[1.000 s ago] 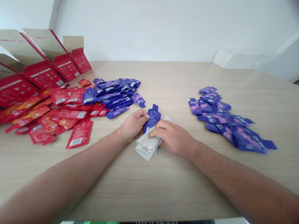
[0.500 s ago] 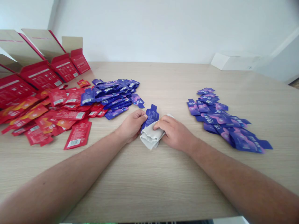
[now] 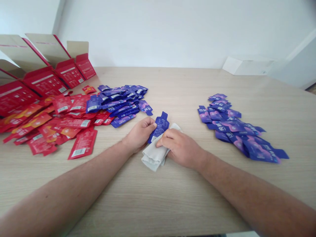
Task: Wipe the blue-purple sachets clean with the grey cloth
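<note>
Hands — pinching sachet over cloth

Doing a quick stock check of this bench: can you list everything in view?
blue sachet: one, dark blue, between the hands, partly on the cloth
grey cloth: one, grey, folded, under the hands
blue sachets: many, dark blue, heap left of centre
purple sachets: many, blue-purple with pink, heap at right
red sachets: many, red, some orange, heap at left
red cartons: at least four, red, open, back left
white box: one, white, back right
table: one, light wood, under everything
left hand: one, at the sachet's edge
right hand: one, on sachet and cloth
</note>
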A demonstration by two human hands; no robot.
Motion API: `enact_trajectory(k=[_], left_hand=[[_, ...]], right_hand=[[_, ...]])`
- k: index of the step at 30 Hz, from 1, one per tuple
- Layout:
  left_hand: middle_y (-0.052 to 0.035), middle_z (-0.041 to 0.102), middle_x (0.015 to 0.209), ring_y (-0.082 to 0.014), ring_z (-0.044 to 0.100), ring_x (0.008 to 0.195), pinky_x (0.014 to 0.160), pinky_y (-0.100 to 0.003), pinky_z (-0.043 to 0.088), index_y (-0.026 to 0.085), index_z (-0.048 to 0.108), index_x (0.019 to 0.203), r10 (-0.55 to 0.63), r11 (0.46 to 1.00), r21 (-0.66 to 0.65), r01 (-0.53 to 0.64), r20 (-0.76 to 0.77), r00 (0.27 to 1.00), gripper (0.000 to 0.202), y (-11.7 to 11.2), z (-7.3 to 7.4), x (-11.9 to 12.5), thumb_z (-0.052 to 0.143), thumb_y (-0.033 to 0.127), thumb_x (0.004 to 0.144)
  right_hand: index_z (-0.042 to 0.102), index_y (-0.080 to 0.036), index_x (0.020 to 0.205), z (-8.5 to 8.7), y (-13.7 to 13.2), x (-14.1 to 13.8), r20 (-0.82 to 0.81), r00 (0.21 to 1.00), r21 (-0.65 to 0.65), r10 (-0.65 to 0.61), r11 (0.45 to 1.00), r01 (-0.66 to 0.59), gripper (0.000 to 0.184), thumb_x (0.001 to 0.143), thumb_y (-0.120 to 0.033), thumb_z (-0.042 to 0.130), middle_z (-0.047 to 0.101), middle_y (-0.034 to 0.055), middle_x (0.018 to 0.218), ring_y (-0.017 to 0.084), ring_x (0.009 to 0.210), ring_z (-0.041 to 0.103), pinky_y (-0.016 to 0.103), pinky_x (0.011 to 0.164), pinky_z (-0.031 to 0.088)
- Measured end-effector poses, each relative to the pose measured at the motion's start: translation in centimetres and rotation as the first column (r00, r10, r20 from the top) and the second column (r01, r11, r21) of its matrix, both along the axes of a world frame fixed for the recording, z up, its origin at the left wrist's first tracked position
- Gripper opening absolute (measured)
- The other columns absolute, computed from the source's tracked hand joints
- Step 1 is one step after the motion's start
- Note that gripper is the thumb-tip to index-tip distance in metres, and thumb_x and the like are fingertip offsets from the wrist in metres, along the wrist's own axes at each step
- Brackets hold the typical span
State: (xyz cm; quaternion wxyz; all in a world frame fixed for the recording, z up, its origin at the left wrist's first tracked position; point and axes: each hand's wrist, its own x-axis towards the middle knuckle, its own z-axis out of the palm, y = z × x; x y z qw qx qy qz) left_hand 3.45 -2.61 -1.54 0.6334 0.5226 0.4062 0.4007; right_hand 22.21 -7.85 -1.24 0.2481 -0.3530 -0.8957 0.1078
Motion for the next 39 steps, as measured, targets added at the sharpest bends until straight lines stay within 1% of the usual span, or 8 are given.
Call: enact_trajectory(k=[4, 10, 15, 20, 24, 29, 33, 39], left_hand=[[0.006, 0.048, 0.06, -0.0067, 0.041, 0.048, 0.046, -0.019, 0.032, 0.019, 0.05, 0.08, -0.038, 0.999, 0.031, 0.039, -0.034, 0.999, 0.02, 0.1, -0.2, 0.0, 0.063, 0.034, 0.083], [0.0045, 0.051, 0.066, -0.0076, 0.044, 0.055, 0.049, -0.02, 0.033, 0.018, 0.051, 0.08, -0.093, 0.985, 0.129, 0.115, -0.168, 0.981, 0.021, 0.3, -0.4, -0.4, 0.062, 0.035, 0.084], [0.0061, 0.049, 0.063, -0.0073, 0.041, 0.05, 0.048, -0.02, 0.03, 0.019, 0.052, 0.083, -0.181, 0.972, 0.115, 0.204, -0.182, 0.966, 0.019, 0.4, -0.8, -0.7, 0.062, 0.036, 0.084], [0.004, 0.055, 0.069, -0.0091, 0.046, 0.058, 0.053, -0.021, 0.035, 0.019, 0.053, 0.079, -0.202, 0.939, 0.219, 0.263, -0.265, 0.943, 0.018, 0.2, -0.3, -0.8, 0.068, 0.03, 0.078], [0.0009, 0.059, 0.074, -0.0136, 0.053, 0.07, 0.065, -0.024, 0.042, 0.018, 0.06, 0.082, -0.238, 0.905, 0.285, 0.316, -0.277, 0.931, 0.015, -0.1, 0.7, -0.3, 0.059, 0.033, 0.084], [0.0019, 0.058, 0.071, -0.0126, 0.049, 0.065, 0.061, -0.024, 0.04, 0.018, 0.06, 0.077, -0.2, 0.908, 0.29, 0.301, -0.332, 0.922, 0.014, -0.4, 1.1, -0.3, 0.062, 0.031, 0.081], [-0.0015, 0.064, 0.086, -0.0159, 0.056, 0.08, 0.072, -0.026, 0.043, 0.018, 0.063, 0.088, -0.254, 0.892, 0.293, 0.344, -0.306, 0.918, 0.017, -0.4, 1.2, -0.2, 0.055, 0.033, 0.087], [0.001, 0.06, 0.075, -0.0155, 0.055, 0.075, 0.072, -0.026, 0.044, 0.019, 0.06, 0.08, -0.237, 0.89, 0.303, 0.34, -0.328, 0.914, 0.014, -0.3, 1.1, 0.0, 0.06, 0.032, 0.084]], right_hand=[[0.062, -0.02, 0.106, 0.0, 0.4, 0.4, -0.094, 0.982, 0.01, -0.167, 0.986, 0.168, 0.035, 0.077, -0.002, 0.055, 0.058, 0.007, 0.103, 0.021, 0.098, 0.055, 0.037, 0.09, 0.046], [0.062, -0.022, 0.108, 0.0, 0.2, 0.3, -0.068, 0.996, 0.0, -0.056, 0.998, 0.056, 0.034, 0.079, -0.005, 0.058, 0.059, 0.0057, 0.103, 0.021, 0.097, 0.056, 0.036, 0.087, 0.047], [0.062, -0.022, 0.104, -0.1, 1.1, 1.0, -0.245, 0.94, -0.014, -0.235, 0.971, 0.239, 0.037, 0.076, 0.001, 0.057, 0.059, 0.0051, 0.102, 0.021, 0.1, 0.056, 0.036, 0.09, 0.046], [0.062, -0.022, 0.105, 0.0, 1.4, 1.3, -0.223, 0.963, -0.024, -0.148, 0.989, 0.147, 0.033, 0.078, -0.003, 0.058, 0.06, 0.0053, 0.105, 0.02, 0.099, 0.057, 0.036, 0.09, 0.046], [0.063, -0.022, 0.102, 0.0, 1.8, 1.6, -0.29, 0.92, -0.031, -0.263, 0.964, 0.266, 0.034, 0.076, -0.001, 0.057, 0.061, 0.0042, 0.099, 0.02, 0.099, 0.057, 0.035, 0.09, 0.046], [0.062, -0.021, 0.104, 0.0, 1.9, 1.7, -0.252, 0.951, -0.038, -0.177, 0.984, 0.173, 0.033, 0.078, -0.002, 0.057, 0.06, 0.0055, 0.103, 0.02, 0.101, 0.057, 0.034, 0.09, 0.046], [0.063, -0.021, 0.1, -0.1, 2.2, 1.9, -0.275, 0.922, -0.047, -0.273, 0.962, 0.27, 0.032, 0.076, -0.001, 0.057, 0.062, 0.0041, 0.097, 0.02, 0.097, 0.057, 0.034, 0.088, 0.046], [0.062, -0.02, 0.1, -0.1, 2.4, 2.1, -0.254, 0.937, -0.055, -0.241, 0.97, 0.235, 0.033, 0.075, 0.0, 0.057, 0.061, 0.0042, 0.099, 0.019, 0.097, 0.056, 0.032, 0.087, 0.045]])
